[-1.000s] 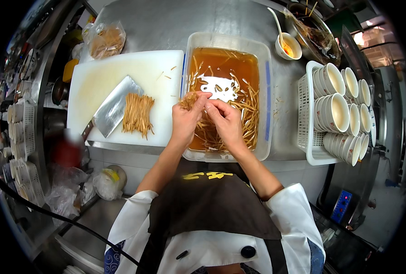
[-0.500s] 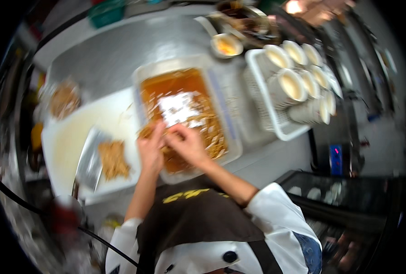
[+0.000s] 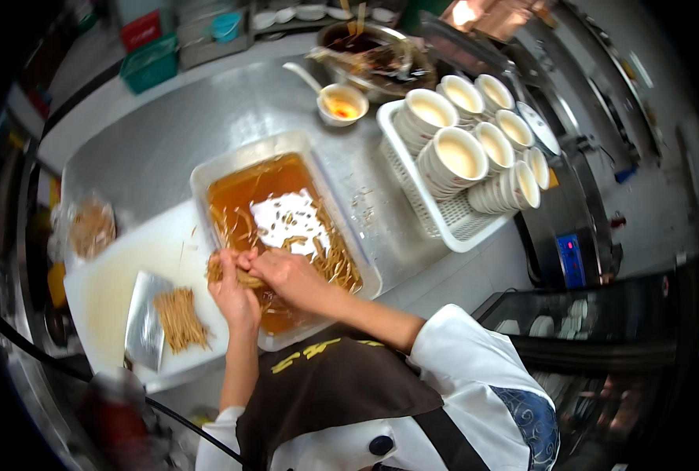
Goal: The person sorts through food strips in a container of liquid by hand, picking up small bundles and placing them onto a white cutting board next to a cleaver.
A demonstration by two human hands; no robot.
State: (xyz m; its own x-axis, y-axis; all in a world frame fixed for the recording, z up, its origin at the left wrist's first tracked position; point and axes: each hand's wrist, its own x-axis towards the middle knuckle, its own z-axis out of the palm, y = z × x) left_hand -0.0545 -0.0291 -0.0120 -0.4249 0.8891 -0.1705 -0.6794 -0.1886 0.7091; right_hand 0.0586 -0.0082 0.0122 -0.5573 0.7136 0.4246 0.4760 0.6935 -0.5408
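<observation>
My left hand [image 3: 236, 300] is closed round a bundle of thin yellow-brown strips [image 3: 244, 279] at the near left rim of a plastic tub [image 3: 375, 284]. My right hand [image 3: 290, 276] meets it with bent fingers pressed against the bundle; the fingertips are partly hidden. In the tub lies amber liquid [image 3: 247, 182] with more loose strips [image 3: 335, 265] gathered at its near right side. On the white cutting board [image 3: 114, 292] left of the tub, a neat pile of strips [image 3: 180, 320] sits beside a cleaver [image 3: 144, 318] with a broad blade.
A white basket [image 3: 453, 238] of stacked cups [image 3: 458, 155] stands at the right. Behind the tub are a small bowl [image 3: 342, 116] with a spoon and a large metal pot [image 3: 373, 59]. A plastic bag [image 3: 90, 226] lies at the left on the steel table [image 3: 129, 153].
The whole view has shifted, so the table's things appear farther left and lower. My right fingers have come against the left hand's bundle, and both hands stay over the tub's near left part.
</observation>
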